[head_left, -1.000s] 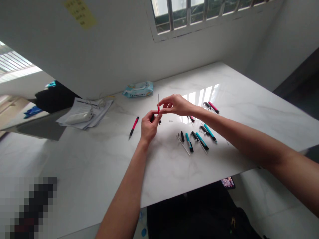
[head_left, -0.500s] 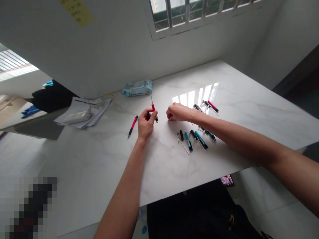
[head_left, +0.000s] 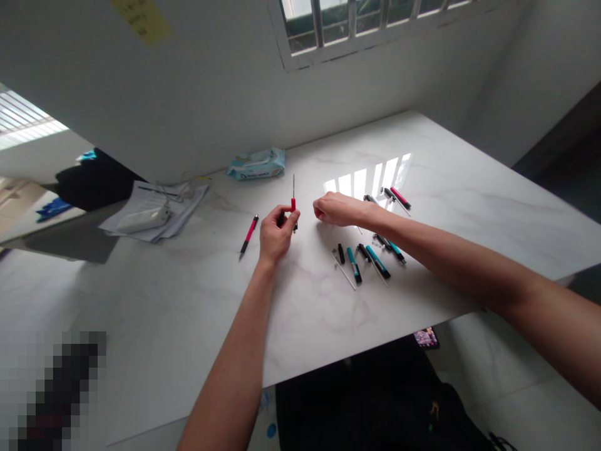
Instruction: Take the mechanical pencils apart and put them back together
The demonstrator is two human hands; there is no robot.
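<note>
Red tube [head_left: 293,205] pinched between thumb and forefinger, the left hand [head_left: 276,235] has a thin rod [head_left: 293,183] pointing up out of it; half a second ago that rod leaned leftward, and now it stands nearly straight. A black piece [head_left: 280,219] is tucked in the same grasp. A second ago the right hand [head_left: 334,208] had its fingers up at the tube; since then it has come away and down to the table [head_left: 300,313], to the right of the left hand and apart from it. Its fingers are curled under, over the spot where small bits lay earlier, and from where I stand I can't tell whether they pinch anything. On the near side of the right hand, a black grip [head_left: 341,253], a white refill [head_left: 345,271] and a teal barrel [head_left: 354,265] lie as they did. Left of the left hand, a red-and-black pen [head_left: 248,238] rests unmoved, and beyond that hand sits the same wipes pack [head_left: 256,165].
</note>
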